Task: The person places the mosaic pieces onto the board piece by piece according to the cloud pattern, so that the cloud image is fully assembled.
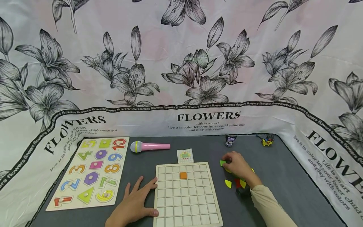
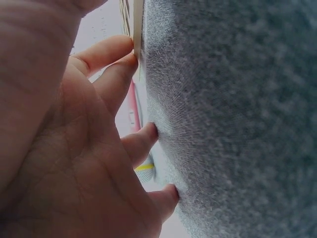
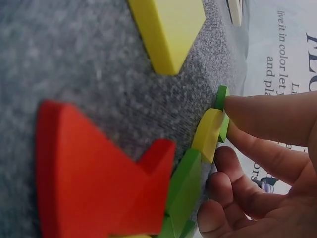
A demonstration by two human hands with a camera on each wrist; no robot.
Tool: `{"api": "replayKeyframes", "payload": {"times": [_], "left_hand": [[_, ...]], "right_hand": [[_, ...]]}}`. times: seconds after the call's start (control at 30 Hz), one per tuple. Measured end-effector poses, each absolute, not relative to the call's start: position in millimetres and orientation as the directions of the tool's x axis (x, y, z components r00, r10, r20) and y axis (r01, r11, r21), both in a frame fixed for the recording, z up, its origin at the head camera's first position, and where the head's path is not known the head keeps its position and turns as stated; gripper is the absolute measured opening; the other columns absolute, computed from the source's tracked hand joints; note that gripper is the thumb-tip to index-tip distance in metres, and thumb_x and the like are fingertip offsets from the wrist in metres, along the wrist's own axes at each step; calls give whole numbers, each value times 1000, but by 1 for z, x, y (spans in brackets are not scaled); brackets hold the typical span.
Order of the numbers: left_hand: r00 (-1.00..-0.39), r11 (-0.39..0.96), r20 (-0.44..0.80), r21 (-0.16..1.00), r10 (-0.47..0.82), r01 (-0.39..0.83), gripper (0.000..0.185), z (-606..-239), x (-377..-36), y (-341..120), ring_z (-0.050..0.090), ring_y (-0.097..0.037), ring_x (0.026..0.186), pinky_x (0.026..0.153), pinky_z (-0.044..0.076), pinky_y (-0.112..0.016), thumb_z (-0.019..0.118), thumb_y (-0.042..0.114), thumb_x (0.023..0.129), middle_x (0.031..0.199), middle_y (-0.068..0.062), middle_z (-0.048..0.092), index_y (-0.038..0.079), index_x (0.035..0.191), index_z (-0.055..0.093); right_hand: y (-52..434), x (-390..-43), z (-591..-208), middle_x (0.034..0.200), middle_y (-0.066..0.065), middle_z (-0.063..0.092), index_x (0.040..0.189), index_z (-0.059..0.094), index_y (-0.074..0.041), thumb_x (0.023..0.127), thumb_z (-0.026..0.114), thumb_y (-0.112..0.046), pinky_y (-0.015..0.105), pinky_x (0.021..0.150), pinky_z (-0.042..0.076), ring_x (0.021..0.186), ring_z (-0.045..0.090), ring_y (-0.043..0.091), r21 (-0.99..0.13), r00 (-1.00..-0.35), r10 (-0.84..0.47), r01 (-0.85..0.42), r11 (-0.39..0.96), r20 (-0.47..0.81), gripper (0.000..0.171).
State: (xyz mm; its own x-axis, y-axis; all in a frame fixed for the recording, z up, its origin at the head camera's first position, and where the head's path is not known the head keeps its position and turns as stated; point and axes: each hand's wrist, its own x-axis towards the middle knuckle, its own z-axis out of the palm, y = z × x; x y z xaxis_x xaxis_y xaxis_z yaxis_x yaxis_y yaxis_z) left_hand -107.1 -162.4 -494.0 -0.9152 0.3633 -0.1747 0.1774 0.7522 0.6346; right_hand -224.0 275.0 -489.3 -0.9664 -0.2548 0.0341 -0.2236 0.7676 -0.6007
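My left hand (image 1: 136, 201) is spread beside a pale wooden grid board (image 1: 185, 195), with thumb and fingertips right at its left edge. An orange square tile (image 1: 183, 175) sits in one of the board's upper cells. Right of the board, my right hand (image 1: 239, 165) pinches a small green block (image 1: 222, 163) between thumb and index finger. In the right wrist view, a yellow block (image 3: 208, 134) leans close by that green one. Red pieces (image 3: 99, 173) and another yellow block (image 3: 173, 29) lie nearer the wrist; several more pieces are partly hidden under the hand.
A number and shape puzzle board (image 1: 95, 173) lies at the left. Behind are a pink toy microphone (image 1: 150, 147), a small pattern card (image 1: 185, 155) touching the grid board's top edge, a dark figurine (image 1: 230, 141) and a yellow figurine (image 1: 267, 141). Flowered cloth (image 1: 141, 123) rises behind the table.
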Motion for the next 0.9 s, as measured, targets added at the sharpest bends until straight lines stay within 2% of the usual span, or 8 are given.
{"api": "replayKeyframes", "payload": {"times": [0.27,0.47,0.57,0.73,0.9], "left_hand": [[-913,757,-190,632,360,167,102,-495,-108,-160,13,-51,160,117,-5,-82,95,53,70,168,0,43,22,158,53],[-915,757,-186,631,359,170,101,-497,-109,-161,13,-50,160,117,-5,-81,95,54,70,168,1,42,22,156,55],[-915,754,-181,634,359,171,101,-499,-109,-161,13,-50,160,117,-5,-80,95,53,70,168,1,42,21,156,55],[-917,759,-189,631,351,161,102,-498,-109,-161,13,-49,160,118,-6,-80,96,52,70,168,0,43,22,158,54],[-919,764,-198,628,340,147,103,-496,-109,-161,13,-49,160,118,-6,-80,97,51,69,167,1,44,23,159,53]], "right_hand": [[280,-220,-488,107,13,68,110,76,3,93,78,-3,56,88,54,99,63,34,-611,-965,-261,-231,757,42,19],[288,-213,-483,109,16,67,115,73,6,92,83,-9,60,91,52,104,61,39,-579,-959,-281,-239,780,16,30],[291,-210,-481,106,15,65,112,71,5,91,84,-13,59,90,51,105,58,40,-560,-964,-266,-217,799,-5,30],[295,-207,-481,96,8,63,100,69,-1,89,86,-13,48,79,52,93,57,30,-535,-951,-311,-260,804,-5,23],[296,-203,-484,91,2,62,97,71,-5,92,82,-8,41,73,49,86,53,23,-517,-934,-357,-317,795,23,13]]}}
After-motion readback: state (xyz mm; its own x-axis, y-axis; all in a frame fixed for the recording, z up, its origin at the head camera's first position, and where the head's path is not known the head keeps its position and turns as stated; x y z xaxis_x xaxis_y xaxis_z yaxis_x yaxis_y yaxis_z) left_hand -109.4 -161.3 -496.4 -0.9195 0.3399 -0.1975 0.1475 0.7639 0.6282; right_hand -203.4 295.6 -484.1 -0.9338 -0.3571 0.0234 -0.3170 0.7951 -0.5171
